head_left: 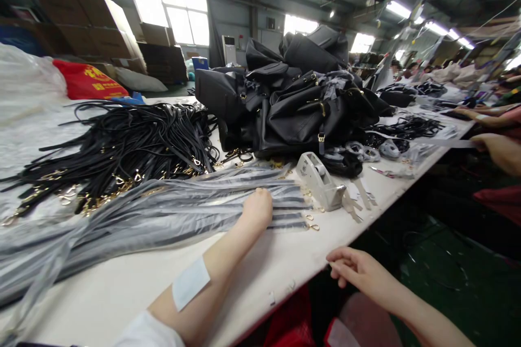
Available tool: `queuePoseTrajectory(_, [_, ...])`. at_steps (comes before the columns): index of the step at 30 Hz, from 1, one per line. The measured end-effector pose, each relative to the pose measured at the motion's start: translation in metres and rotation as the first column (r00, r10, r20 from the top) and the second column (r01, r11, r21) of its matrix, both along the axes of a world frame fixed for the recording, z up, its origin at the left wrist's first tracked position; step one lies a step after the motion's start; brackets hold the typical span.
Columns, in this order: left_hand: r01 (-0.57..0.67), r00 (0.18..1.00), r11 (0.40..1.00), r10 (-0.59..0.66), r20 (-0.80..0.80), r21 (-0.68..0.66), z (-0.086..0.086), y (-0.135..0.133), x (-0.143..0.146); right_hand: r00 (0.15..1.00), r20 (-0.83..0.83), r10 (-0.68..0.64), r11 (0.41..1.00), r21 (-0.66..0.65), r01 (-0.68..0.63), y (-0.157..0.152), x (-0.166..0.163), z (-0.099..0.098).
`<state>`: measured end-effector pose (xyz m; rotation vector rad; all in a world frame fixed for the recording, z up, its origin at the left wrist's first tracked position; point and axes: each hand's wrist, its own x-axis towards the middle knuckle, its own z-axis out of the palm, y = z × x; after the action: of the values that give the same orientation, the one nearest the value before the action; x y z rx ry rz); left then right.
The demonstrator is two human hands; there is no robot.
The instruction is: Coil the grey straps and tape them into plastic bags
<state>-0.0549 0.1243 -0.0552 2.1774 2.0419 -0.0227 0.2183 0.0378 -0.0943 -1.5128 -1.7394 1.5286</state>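
L hand (257,209): I see it lying on the sleeved straps, back of hand up. Fingers are tucked under, so I can't tell if it grips one or just presses.
R hand (353,270): at the near table edge, off to the R of the L hand. Fingers loosely bent, not closed, nothing in them that I can make out.
Sleeved straps (183,209): black straps in clear plastic sleeves, fanned flat. R end of the fan sits directly under L hand, the rest runs off to the L. R hand is clear of them, w/ bare top between.
Forearm patch (190,282): white square on L forearm.
Table (285,265): white top, carries everything.
Tape dispenser (319,179): white, just past the R end of the sleeves, beyond both hands. Cut tape strips (356,203) lie beside it.
Loose straps (122,146): big black tangle w/ gold clips, behind the sleeved lot, L of centre.
Bag heap (293,97): black bags piled at the far side, behind the dispenser.
Co-worker's hand (500,152): far R, at the table edge, well apart from mine.
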Motion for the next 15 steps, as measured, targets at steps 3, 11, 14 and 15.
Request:
queuePoseTrajectory(3, [0.015, 0.999, 0.999, -0.014, 0.040, -0.031, 0.004, -0.004, 0.003, 0.999, -0.024, 0.037, 0.999, -0.001, -0.037, -0.001, -0.012, 0.007])
queuePoseTrajectory(11, [0.176, 0.942, 0.984, -0.172, 0.288, 0.013, 0.036, -0.034, 0.024, 0.988, -0.113, 0.105, 0.992, 0.080, -0.096, -0.001, -0.044, 0.021])
queuePoseTrajectory(14, [0.291, 0.624, 0.956, -0.172, 0.762, -0.022, 0.041, -0.062, 0.045, 0.906, -0.410, 0.107, 0.991, 0.119, -0.064, -0.006, -0.057, 0.020])
queuePoseTrajectory(15, [0.334, 0.356, 0.940, -0.052, 0.933, -0.075, 0.041, -0.072, 0.052, 0.847, -0.527, 0.075, 0.996, 0.072, -0.043, -0.010, -0.061, 0.019])
